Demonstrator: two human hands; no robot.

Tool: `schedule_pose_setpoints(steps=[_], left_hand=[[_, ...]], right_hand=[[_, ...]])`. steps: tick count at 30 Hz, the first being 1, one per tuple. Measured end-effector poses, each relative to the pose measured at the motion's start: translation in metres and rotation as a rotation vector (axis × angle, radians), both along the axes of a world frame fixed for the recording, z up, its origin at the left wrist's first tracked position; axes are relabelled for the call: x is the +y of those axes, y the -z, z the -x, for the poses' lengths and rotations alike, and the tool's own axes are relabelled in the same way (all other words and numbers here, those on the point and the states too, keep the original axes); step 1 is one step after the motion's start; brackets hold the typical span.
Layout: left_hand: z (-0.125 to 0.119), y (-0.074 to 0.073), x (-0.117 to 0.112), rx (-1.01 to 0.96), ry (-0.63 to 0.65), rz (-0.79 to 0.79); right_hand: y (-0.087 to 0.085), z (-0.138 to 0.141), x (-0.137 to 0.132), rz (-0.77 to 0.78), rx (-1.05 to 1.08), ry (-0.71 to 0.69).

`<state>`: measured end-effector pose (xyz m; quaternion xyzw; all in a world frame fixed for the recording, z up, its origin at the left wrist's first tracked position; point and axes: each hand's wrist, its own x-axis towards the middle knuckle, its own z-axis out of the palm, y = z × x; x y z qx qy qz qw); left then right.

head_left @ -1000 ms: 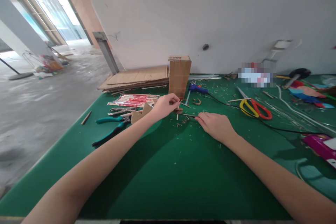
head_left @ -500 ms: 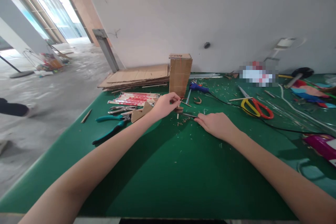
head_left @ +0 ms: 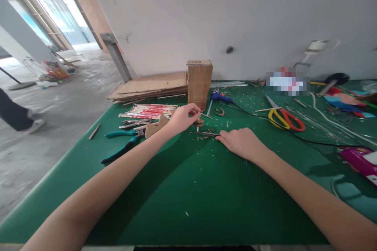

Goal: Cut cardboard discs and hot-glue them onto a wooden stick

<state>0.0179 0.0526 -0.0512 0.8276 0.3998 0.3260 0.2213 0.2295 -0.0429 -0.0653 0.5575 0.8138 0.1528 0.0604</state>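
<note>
My left hand pinches a thin wooden stick that stands upright through a small round cardboard disc on the green table. My right hand rests low on the table with its fingers closed on a thin dark blade-like tool, whose tip points left toward the foot of the stick. A tall cardboard box stands just behind the stick.
Teal pliers, a bundle of red-wrapped chopsticks and flat cardboard sheets lie to the left. A blue glue gun with a black cord, and red and yellow scissors lie to the right. A person's leg is on the floor at far left.
My right hand with the tool has slid slightly left and toward me. A person's leg has come into view on the floor at left. My left hand has stayed in place.
</note>
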Motion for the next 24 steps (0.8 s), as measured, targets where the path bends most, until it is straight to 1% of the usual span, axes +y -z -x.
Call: schedule_pose_setpoints(steps=[6, 8, 12, 18, 20, 24], left_hand=[[0.0012, 0.0030, 0.0029, -0.024, -0.006, 0.008], [0.0012, 0.0031, 0.0025, -0.027, -0.013, 0.016], [0.0010, 0.0016, 0.0004, -0.026, -0.020, 0.014], [0.0013, 0.0020, -0.0002, -0.021, -0.006, 0.011], [0.0016, 0.0044, 0.0000, -0.034, -0.010, 0.007], [0.0027, 0.0082, -0.0002, -0.074, -0.023, 0.022]], right_hand=[[0.0054, -0.0016, 0.0009, -0.074, 0.014, 0.103], [0.0050, 0.0000, 0.0015, -0.056, 0.013, 0.094], [0.0042, 0.0028, 0.0005, -0.017, -0.014, 0.025], [0.0069, 0.0036, -0.0042, -0.111, 0.002, 0.111], [0.0067, 0.0045, -0.0048, -0.098, -0.006, 0.114], [0.0055, 0.0060, -0.0063, -0.028, -0.041, 0.065]])
